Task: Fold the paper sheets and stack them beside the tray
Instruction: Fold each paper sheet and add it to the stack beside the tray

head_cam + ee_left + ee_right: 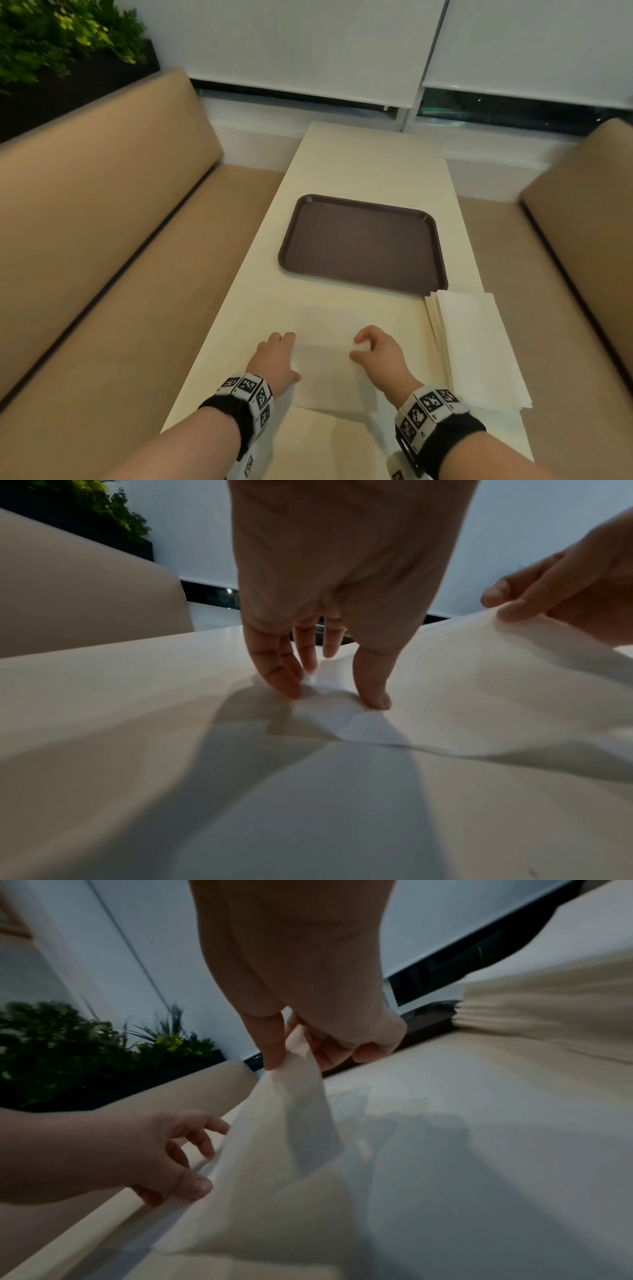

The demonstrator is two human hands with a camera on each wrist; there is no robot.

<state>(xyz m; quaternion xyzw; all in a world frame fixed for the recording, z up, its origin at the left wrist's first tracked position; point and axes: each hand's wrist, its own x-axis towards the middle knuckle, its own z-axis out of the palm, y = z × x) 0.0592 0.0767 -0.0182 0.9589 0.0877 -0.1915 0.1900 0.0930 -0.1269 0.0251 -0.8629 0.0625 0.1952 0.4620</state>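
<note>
Right hand [380, 353]: thumb and index finger pinch the right corner of a white paper sheet [330, 373] and hold it lifted off the surface, remaining fingers curled loosely behind; the pinch shows plainly in the right wrist view [301, 1045]. Left hand [277, 359]: fingers extended downward and slightly spread, tips pressing the sheet's left edge [342, 710] against the table [370, 164], the paper puckered between thumb and index finger. Sheet: near end of the table, between the two hands, short axis running left to right, long axis running near to far; right side raised, left side pinned. Stack of white paper sheets [479, 346]: right of the held sheet, at the table's right edge, long axis near to far, its far end just beside the near right corner of the tray. Tray [363, 243]: dark brown, rectangular, middle of the table, long axis left to right. Benches [102, 219]: tan, on both sides. Plants [58, 37]: far left.
</note>
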